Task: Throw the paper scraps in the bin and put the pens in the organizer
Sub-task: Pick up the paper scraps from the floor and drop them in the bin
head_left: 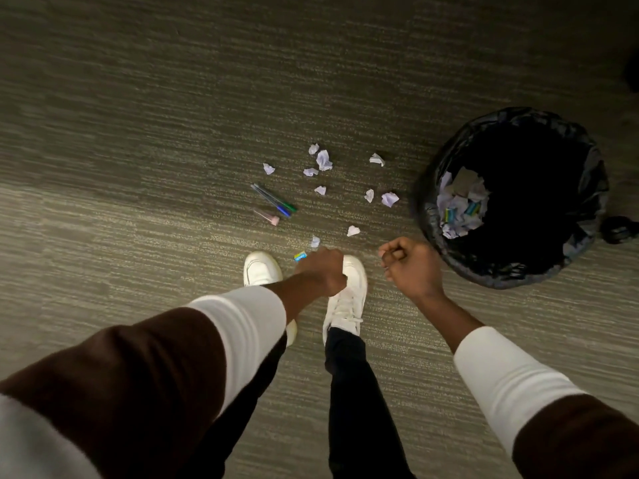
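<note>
Several crumpled white paper scraps [324, 160] lie scattered on the carpet ahead of my feet. To their left lie the pens [275, 202]: a green one, a blue one and a pink one [268, 217]. A black-lined bin [511, 198] stands at the right with paper scraps inside. My left hand [323, 271] hangs curled above my right shoe, next to a small blue-and-yellow scrap [300, 255] and a white scrap [315, 241]. My right hand [411, 266] is curled into a loose fist just left of the bin; I see nothing in it.
My white shoes [259, 269] stand on grey-green striped carpet [138, 167]. A dark object [619, 229] sits behind the bin at the right edge. No organizer is in view.
</note>
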Demonstrator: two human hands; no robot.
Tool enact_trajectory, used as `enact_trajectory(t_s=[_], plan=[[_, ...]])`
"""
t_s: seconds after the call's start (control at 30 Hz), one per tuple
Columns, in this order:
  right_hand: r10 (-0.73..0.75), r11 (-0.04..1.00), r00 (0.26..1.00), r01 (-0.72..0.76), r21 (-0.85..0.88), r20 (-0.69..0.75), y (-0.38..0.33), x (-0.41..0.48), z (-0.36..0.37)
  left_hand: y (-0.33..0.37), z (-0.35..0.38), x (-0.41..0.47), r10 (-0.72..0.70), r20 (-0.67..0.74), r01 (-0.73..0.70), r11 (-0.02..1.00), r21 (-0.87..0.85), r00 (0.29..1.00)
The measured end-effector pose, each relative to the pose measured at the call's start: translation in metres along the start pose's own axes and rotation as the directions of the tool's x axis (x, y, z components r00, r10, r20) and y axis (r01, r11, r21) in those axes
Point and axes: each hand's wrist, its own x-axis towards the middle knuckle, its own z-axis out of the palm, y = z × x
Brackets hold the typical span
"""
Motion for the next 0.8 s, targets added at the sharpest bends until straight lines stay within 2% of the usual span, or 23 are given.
enact_trajectory(t_s=[0.1, 0.17, 0.27, 0.43, 0.57, 0.7, 0.8], plan=[[0.112, 0.990, 0.986, -0.101, -0.096, 0.123, 0.007, 0.030, 0.032, -0.041, 0.010, 0.022, 0.025, -0.056, -0.019, 0.994, 0.107, 0.998], [0.131, 0.975, 0.974, -0.093, -0.202, 0.185, 0.017, 0.052, 0.053, -0.065, 0.021, 0.045, 0.059, -0.075, -0.045, 0.984, 0.175, 0.995], [0.094, 0.936, 0.963, 0.001, -0.351, 0.253, 0.035, 0.083, 0.077, -0.095, 0.040, 0.080, 0.152, -0.077, -0.123, 0.948, 0.292, 0.985], [-0.098, 0.839, 0.967, 0.208, -0.503, 0.236, 0.065, 0.133, 0.110, -0.115, 0.072, 0.130, 0.337, -0.144, -0.252, 0.874, 0.415, 0.931], [-0.239, 0.771, 0.937, 0.342, -0.537, 0.253, 0.082, 0.156, 0.127, -0.121, 0.094, 0.152, 0.423, -0.114, -0.309, 0.797, 0.520, 0.899], [-0.258, 0.737, 0.918, 0.388, -0.553, 0.300, 0.087, 0.169, 0.137, -0.120, 0.098, 0.158, 0.466, -0.155, -0.336, 0.796, 0.503, 0.871], [-0.175, 0.731, 0.930, 0.342, -0.590, 0.323, 0.085, 0.176, 0.141, -0.126, 0.100, 0.164, 0.505, -0.148, -0.378, 0.781, 0.498, 0.850]])
